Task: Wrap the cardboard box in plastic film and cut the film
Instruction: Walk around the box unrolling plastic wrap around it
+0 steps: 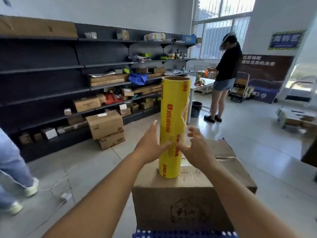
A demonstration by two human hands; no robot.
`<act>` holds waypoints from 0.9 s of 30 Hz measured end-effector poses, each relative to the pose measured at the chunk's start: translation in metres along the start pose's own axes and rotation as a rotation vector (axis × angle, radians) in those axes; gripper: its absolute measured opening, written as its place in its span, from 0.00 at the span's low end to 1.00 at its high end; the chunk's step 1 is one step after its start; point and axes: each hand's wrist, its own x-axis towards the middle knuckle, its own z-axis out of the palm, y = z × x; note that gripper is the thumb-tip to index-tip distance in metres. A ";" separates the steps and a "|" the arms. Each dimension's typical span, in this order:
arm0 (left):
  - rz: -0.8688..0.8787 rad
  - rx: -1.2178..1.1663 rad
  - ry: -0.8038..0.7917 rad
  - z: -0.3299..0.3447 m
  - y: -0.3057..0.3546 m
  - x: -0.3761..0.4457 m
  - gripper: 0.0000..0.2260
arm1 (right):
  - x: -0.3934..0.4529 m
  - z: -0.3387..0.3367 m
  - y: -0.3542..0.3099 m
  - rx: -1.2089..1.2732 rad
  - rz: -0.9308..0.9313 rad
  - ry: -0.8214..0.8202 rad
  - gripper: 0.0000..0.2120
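Cardboard box (188, 191) sits bare on a blue crate (183, 234), wrapping and cutting apparently not begun, the yellow film roll (173, 127) upright on its top, left hand (151, 143) flat against it and right hand (197, 146) loosely spread, fingering a loose film edge.

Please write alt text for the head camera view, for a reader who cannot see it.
A tall yellow roll of plastic film stands upright on a brown cardboard box, with the left hand and right hand open on either side of it.
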 end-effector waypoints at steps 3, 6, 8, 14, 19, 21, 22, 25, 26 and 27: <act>0.061 -0.101 -0.058 -0.001 0.000 0.011 0.42 | 0.004 0.010 -0.004 0.040 0.006 0.102 0.25; 0.071 -0.277 -0.127 0.003 -0.004 0.020 0.43 | 0.005 0.018 -0.007 0.072 0.043 0.147 0.18; 0.075 -0.336 -0.143 0.005 -0.009 0.029 0.43 | 0.006 0.021 -0.009 0.077 0.044 0.199 0.13; 0.062 -0.406 -0.126 0.007 -0.007 0.040 0.41 | 0.007 0.028 -0.008 0.103 0.073 0.297 0.05; 0.021 -0.407 -0.017 0.009 -0.005 0.025 0.47 | -0.001 0.027 -0.007 0.143 0.067 0.326 0.02; 0.019 -0.386 0.013 0.008 -0.002 0.015 0.45 | -0.006 0.025 -0.006 0.163 0.055 0.339 0.02; 0.023 -0.374 0.026 0.006 0.000 0.009 0.45 | -0.010 0.023 -0.007 0.180 0.049 0.348 0.03; 0.048 -0.323 0.068 0.000 0.004 -0.012 0.45 | -0.026 0.021 -0.010 0.245 0.041 0.331 0.08; 0.048 -0.299 0.075 -0.002 0.004 -0.019 0.46 | -0.032 0.021 -0.012 0.271 0.035 0.315 0.10; 0.042 -0.282 0.077 -0.003 0.004 -0.027 0.46 | -0.038 0.021 -0.013 0.298 0.029 0.300 0.12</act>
